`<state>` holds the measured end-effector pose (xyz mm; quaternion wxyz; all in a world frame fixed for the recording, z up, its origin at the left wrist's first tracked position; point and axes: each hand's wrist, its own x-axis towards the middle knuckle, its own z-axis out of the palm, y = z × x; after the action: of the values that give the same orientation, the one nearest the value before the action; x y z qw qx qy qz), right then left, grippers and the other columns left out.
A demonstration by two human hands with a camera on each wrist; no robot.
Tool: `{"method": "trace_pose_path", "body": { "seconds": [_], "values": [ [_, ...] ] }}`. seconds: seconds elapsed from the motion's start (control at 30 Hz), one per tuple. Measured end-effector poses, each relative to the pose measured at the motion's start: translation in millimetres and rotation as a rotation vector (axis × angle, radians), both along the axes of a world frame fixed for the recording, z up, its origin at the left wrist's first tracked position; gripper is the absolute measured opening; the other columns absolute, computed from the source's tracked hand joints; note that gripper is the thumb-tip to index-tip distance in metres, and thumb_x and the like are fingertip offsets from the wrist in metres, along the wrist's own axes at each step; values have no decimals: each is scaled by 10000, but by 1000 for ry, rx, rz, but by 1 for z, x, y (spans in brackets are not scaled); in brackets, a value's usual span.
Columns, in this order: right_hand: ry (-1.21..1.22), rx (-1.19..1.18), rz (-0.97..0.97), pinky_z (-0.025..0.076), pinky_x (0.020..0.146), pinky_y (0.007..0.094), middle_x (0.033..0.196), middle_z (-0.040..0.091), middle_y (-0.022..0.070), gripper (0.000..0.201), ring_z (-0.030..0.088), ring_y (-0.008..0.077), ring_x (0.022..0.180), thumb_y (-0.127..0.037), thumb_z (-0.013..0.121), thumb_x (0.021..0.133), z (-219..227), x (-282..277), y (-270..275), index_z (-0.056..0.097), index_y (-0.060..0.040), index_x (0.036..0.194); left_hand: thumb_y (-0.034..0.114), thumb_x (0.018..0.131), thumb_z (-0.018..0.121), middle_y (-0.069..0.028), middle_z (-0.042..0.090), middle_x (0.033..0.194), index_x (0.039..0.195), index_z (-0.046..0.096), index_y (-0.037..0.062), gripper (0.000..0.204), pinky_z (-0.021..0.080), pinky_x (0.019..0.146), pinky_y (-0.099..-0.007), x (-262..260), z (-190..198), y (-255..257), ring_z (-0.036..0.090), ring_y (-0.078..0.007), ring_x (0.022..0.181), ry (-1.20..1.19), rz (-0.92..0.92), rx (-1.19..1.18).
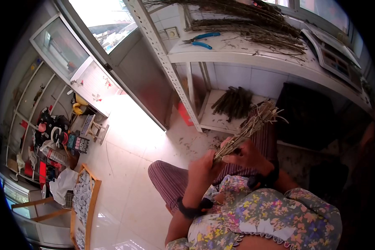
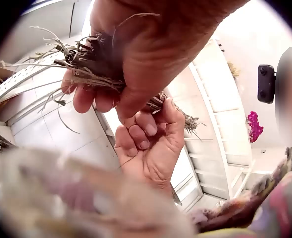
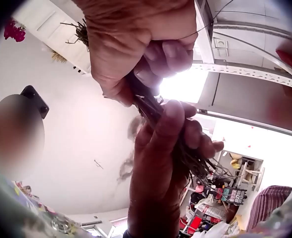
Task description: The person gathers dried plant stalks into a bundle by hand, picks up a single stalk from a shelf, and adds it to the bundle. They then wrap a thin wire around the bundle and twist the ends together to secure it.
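Observation:
A bundle of dried stems (image 1: 248, 129) slants up and away over the person's lap, its frayed end toward the low shelf. The left hand (image 1: 202, 168) grips the bundle's near end, its thumb lying along the stems in the right wrist view. Close beside it, the right hand (image 1: 250, 156) holds the same bundle; in the left wrist view that hand's thumb presses the stems and its fingers curl. A thin dark strand (image 3: 212, 21) runs from the right hand's fingers toward the upper right. The palms hide the bundle's middle.
Blue-handled pliers (image 1: 202, 43) lie on the upper shelf (image 1: 237, 56) near more dried stems (image 1: 254, 33). Below, a pile of short cut stems (image 1: 233, 102) sits on the low shelf. A black bag (image 1: 306, 116) stands at right. Crumbs litter the tiled floor (image 1: 129, 183).

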<state>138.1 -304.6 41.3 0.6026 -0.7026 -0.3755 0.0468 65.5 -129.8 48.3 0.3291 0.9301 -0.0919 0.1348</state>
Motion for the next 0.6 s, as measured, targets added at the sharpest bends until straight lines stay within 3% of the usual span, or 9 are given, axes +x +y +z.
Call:
{"method": "trace_pose_path", "body": {
  "seconds": [0.03,0.13,0.23,0.33,0.43,0.6],
  "values": [
    [-14,14,5,467,677,280,830,611,51,242,577,121,750,-128,681,729,-2,1,2,609,5,918,254,739,725,-99,624,727,904,584,109,261,462,518,-383,-2,-1,0,585,-338,624,-32,26,-34],
    [3,67,7,466,671,269,798,607,45,256,578,113,744,-123,670,717,-1,0,8,601,14,922,235,741,726,-116,594,691,927,595,91,269,471,549,-361,-8,5,7,600,-273,597,201,38,-124],
    [167,63,0,464,664,263,778,605,36,258,576,109,738,-124,656,708,-10,4,7,597,18,915,209,745,729,-81,584,671,958,600,51,295,461,529,-310,-9,-4,15,591,-158,566,302,-108,-378],
    [260,68,-3,433,602,255,716,563,12,204,521,81,683,-130,648,718,-14,6,8,584,14,848,196,770,721,-32,567,682,1001,587,17,321,444,519,-248,-13,0,21,547,-69,594,566,-182,-723],
    [260,107,-8,417,571,253,687,544,4,186,496,71,654,-142,641,728,-12,7,12,575,10,811,203,799,709,11,549,710,1008,563,5,322,421,513,-206,-17,2,19,514,-65,583,707,-234,-1017],
    [269,81,14,418,574,257,693,548,11,205,495,79,649,-166,633,737,-11,10,12,585,12,828,229,819,700,43,444,644,960,554,4,303,289,414,-179,-16,-5,16,382,-33,497,753,-351,-1255]
  ]
}}
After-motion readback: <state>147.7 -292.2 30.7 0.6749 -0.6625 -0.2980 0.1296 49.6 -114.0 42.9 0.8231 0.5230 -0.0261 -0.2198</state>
